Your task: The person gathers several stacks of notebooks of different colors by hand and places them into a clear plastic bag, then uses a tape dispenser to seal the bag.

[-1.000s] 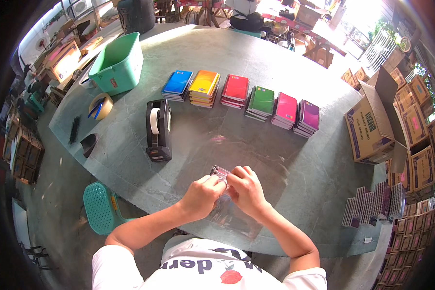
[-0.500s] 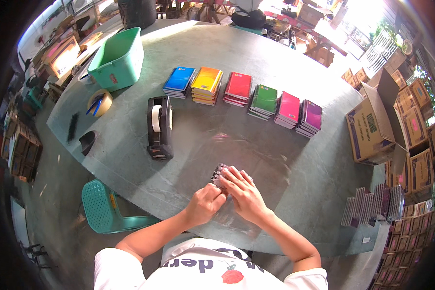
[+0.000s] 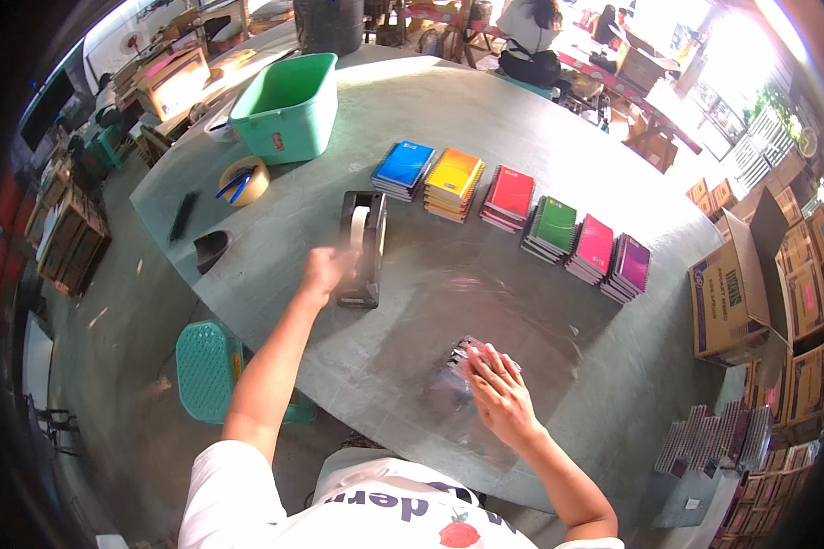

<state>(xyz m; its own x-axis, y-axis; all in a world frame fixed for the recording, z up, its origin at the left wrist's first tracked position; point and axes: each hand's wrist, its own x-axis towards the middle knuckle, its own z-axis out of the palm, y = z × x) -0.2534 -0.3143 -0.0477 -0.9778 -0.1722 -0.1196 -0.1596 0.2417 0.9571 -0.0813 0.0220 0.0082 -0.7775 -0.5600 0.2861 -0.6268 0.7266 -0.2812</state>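
While the right hand (image 3: 502,398) lies palm-down on a small film-wrapped, spiral-bound bundle (image 3: 458,358), the left hand (image 3: 322,273) stands at the near left flank of a black tape dispenser (image 3: 374,249).

Bundle, one: on the grey tabletop (image 3: 645,366) in front of the person, over a clear sheet (image 3: 410,352). Exposed end points left and away from the person, coil showing; fingers cover the remainder, so I cannot tell its long axis.

Tape dispenser, one: upright, beyond and left of the bundle. Long axis runs away from the person; pale tape roll (image 3: 359,229) seated in the far half.

Right hand: fingers nearly straight, close together, laid over the bundle rather than curled round it.

Left hand: blurred; I cannot tell how far it opens, whether it touches the dispenser, or whether it holds tape.

Edges: near table edge passes just in front of the person's shirt (image 3: 389,485); left edge slants past a teal stool (image 3: 206,371), well apart from the bundle.

Room: tabletop stretches between dispenser and bundle, and rightward from the right hand to an open carton (image 3: 731,293). Beyond the bundle, six notebook stacks (image 3: 550,224) form a slanting row, the purple one nearest the carton.
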